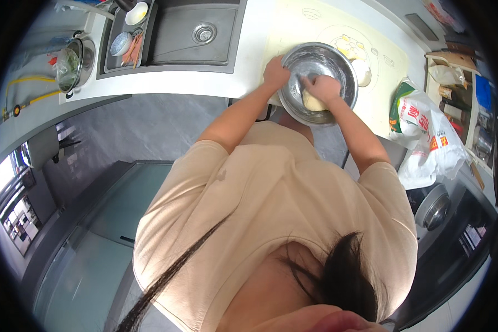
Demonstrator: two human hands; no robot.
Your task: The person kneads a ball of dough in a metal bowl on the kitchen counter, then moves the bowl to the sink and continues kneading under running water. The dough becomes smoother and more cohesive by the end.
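A stainless-steel mixing bowl [289, 98] stands on the pale yellow silicone mat [382, 108], close to the counter's front edge. My left hand [277, 73] grips its rim on the left side. Inside the bowl, my right hand [325, 88] is on a lump of pale dough [312, 102], its fingers curled and partly hidden from above. Whitish flour residue streaks the bowl's inner wall. Just right of the bowl sits a small white round container [362, 72], partly covered by the rim.
A grey sink [186, 54] is at the left, with bowls and chopsticks in its side basket [108, 66]. Beyond it, a metal pot [88, 58] holds a plastic bag. Right of the mat lie a white plastic bag [429, 141] and a shelf of jars [467, 103].
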